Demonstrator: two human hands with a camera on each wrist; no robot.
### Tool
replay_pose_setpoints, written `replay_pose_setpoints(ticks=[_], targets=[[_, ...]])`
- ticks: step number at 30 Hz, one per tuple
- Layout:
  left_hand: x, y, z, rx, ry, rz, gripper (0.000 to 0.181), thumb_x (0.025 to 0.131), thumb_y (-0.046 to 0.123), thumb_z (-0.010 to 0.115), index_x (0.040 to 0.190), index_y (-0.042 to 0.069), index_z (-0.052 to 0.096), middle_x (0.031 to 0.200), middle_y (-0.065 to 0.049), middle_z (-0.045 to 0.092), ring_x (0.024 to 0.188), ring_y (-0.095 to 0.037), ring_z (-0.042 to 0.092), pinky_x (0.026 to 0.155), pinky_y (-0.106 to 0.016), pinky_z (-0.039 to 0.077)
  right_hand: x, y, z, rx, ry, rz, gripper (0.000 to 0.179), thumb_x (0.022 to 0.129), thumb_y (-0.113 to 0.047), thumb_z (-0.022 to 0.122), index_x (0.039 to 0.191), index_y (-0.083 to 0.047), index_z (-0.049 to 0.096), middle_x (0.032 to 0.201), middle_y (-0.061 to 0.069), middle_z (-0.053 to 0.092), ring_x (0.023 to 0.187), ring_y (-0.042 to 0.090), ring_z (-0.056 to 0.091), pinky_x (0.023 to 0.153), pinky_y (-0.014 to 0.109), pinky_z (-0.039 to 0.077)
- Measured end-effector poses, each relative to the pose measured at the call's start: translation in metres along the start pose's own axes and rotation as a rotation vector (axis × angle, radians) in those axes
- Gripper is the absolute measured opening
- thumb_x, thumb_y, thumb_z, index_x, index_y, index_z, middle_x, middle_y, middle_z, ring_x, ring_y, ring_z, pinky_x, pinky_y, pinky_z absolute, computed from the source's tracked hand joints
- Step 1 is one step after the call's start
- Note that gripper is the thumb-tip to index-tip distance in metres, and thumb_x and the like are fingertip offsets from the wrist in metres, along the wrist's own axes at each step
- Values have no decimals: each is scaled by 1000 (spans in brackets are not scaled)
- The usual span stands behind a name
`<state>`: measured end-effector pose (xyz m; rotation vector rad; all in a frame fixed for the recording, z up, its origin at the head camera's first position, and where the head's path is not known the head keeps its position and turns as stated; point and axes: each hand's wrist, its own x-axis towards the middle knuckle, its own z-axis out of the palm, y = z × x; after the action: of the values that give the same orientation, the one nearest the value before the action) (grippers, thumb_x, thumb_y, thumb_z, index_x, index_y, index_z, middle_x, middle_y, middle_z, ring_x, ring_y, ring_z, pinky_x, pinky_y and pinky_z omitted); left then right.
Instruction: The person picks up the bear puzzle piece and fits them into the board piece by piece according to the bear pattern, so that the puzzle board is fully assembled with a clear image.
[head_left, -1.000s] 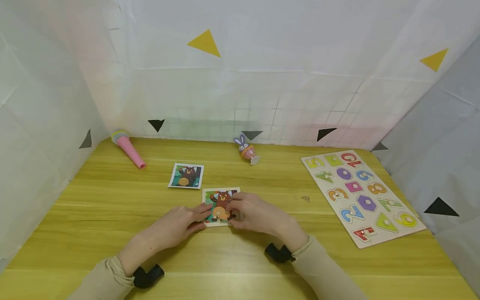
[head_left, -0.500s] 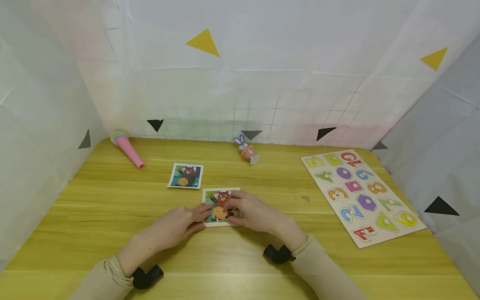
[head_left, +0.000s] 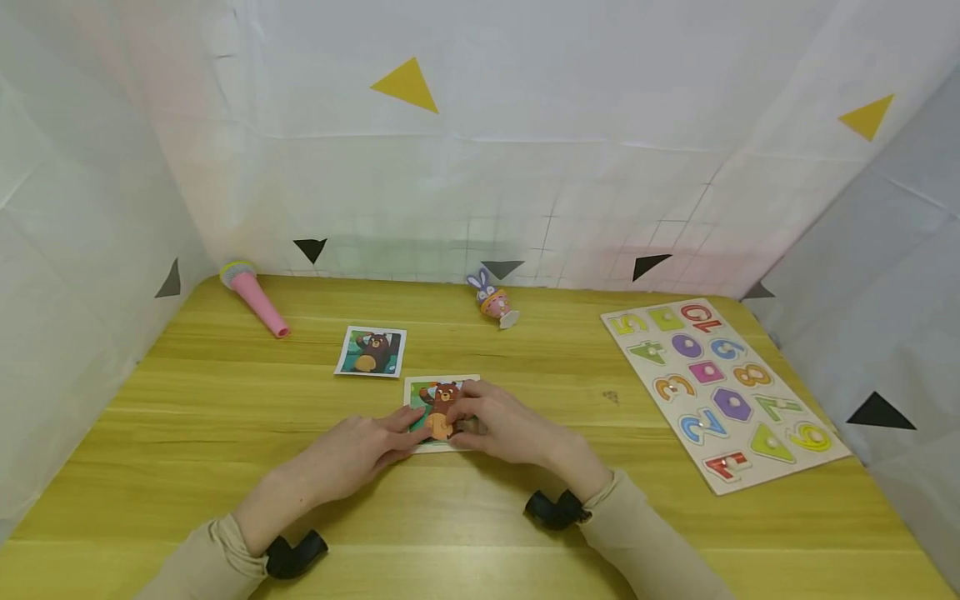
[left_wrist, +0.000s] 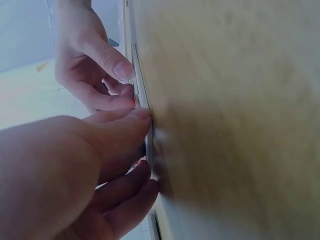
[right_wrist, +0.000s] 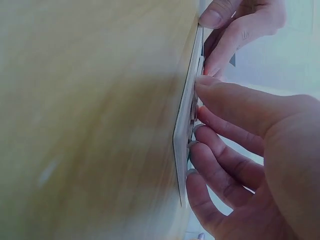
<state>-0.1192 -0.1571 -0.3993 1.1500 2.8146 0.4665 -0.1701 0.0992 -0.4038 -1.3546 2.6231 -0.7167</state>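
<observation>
A square bear jigsaw puzzle (head_left: 444, 402) in a pale wooden frame lies flat at the middle of the table. My left hand (head_left: 356, 450) rests on its left side, fingers mostly straight over the picture and thumb by the near edge. From the right, my right hand (head_left: 513, 422) reaches over the puzzle with bent fingers; thumb and index pinch a puzzle piece (right_wrist: 194, 111) at the lower right, slightly raised in the right wrist view. The fingers hide the puzzle's right part. Behind it to the left lies a matching bear picture card (head_left: 371, 352).
A pink toy microphone (head_left: 258, 302) lies at the back left. At the back middle is a small rabbit figure (head_left: 493, 300). A wooden number-and-shape peg board (head_left: 678, 412) lies on the right. White cloth walls (head_left: 480, 183) border the table.
My right fingers have shifted slightly over the puzzle's lower right. The bear's belly now looks more evenly joined, and my left fingertips reach a little further across the picture.
</observation>
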Motion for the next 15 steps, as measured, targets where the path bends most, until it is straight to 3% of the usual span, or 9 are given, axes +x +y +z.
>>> replay_pose_setpoints(ticks=[9, 15], targets=[[0, 2, 1, 75, -29, -3, 42, 103, 22, 55, 145, 18, 55, 149, -16, 50, 48, -22, 60, 73, -42, 59, 0, -1, 0, 0, 26, 17, 15, 92, -22, 74, 104, -13, 73, 98, 0, 58, 84, 15, 54, 77, 25, 47], [0, 3, 0, 52, -36, -15, 41, 103, 21, 55, 143, 17, 57, 150, -16, 49, 49, -24, 62, 74, -43, 60, 0, -2, 0, 14, 30, 25, 11, 91, -23, 76, 97, -14, 75, 93, 0, 58, 79, 15, 55, 71, 23, 46]])
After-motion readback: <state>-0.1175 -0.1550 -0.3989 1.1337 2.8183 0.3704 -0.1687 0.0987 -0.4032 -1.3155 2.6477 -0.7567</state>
